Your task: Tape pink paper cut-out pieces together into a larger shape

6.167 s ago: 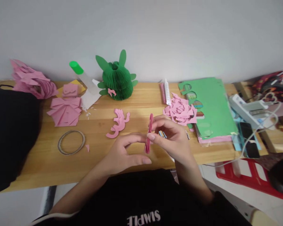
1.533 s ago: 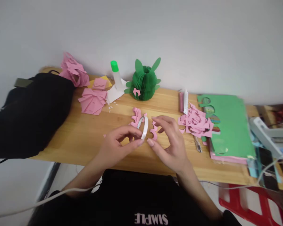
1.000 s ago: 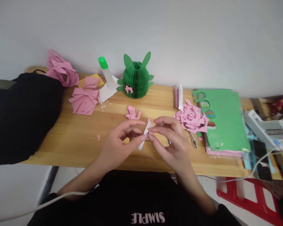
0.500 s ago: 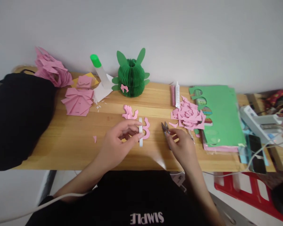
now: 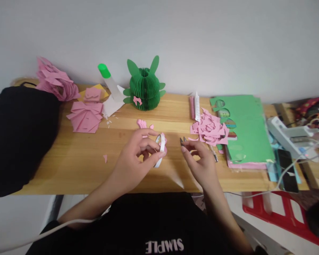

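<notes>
A narrow roll of white tape [image 5: 162, 142] is pinched upright between the thumb and fingers of my left hand [image 5: 138, 152]. Just behind it, a scalloped pink paper cutout [image 5: 164, 151] lies on the table, partly covered. My right hand [image 5: 200, 159] hovers over a small pair of scissors [image 5: 182, 140]; only the dark blade tips show past my curled thumb and forefinger, and the rest is hidden. The right fingers look loosely bent, not closed round the scissors. More pink cutouts [image 5: 141, 124] sit beyond my left hand.
A green honeycomb-paper figure [image 5: 145, 90] with a pink bow stands at the back. To its left are a green-capped glue bottle [image 5: 110, 83] and folded pink paper [image 5: 85, 117]. Pink scraps [image 5: 210, 129], green sheets [image 5: 250, 131] and a phone [image 5: 287, 170] lie right.
My right hand has shifted left and away, over the scissors, which stay on the table under it. The tape roll has turned, so its ring opening now shows.
</notes>
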Available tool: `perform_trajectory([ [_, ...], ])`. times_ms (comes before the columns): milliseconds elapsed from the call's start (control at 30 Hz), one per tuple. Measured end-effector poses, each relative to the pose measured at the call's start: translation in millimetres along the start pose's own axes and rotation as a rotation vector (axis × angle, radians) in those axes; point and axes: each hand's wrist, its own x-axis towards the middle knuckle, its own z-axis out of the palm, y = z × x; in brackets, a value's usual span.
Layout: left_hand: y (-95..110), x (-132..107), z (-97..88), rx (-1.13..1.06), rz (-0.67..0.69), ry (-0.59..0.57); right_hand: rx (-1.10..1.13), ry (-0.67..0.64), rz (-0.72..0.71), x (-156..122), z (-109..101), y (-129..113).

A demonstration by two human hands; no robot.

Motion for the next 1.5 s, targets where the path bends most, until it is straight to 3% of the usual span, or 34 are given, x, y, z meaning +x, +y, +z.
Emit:
perform_trajectory([
  [100, 4, 0, 2.4, -0.014, -0.017, -0.019, 0.262, -0.033, -0.206, 8, -3, -30],
  [233, 6, -2, 2.7, -0.033, -0.027, -0.037, 0.322, -0.098, -0.296, 15, -4, -51],
  [467, 4, -2, 1.6, -0.063, -0.072, -0.071, 0.426, -0.172, -0.291, 19, -2, -51],
  [933, 9, 3, 3.2, -0.112, 0.001, -0.13, 0.515, -0.161, -0.299, 19, 0, -50],
  [1233, 9, 6, 3.0, -0.175, -0.03, -0.181, 0.522, -0.136, -0.2, 18, -3, -46],
  [1300, 7, 8, 2.3, -0.192, -0.063, -0.165, 0.441, -0.089, -0.143, 16, -7, -34],
  [1367, 3, 10, 1.6, -0.21, -0.09, -0.134, 0.202, -0.014, -0.001, 12, -10, -16],
  [1500, -3, 13, 0.6, -0.239, -0.119, -0.113, -0.416, -0.24, 0.223, -1, -7, 18],
])
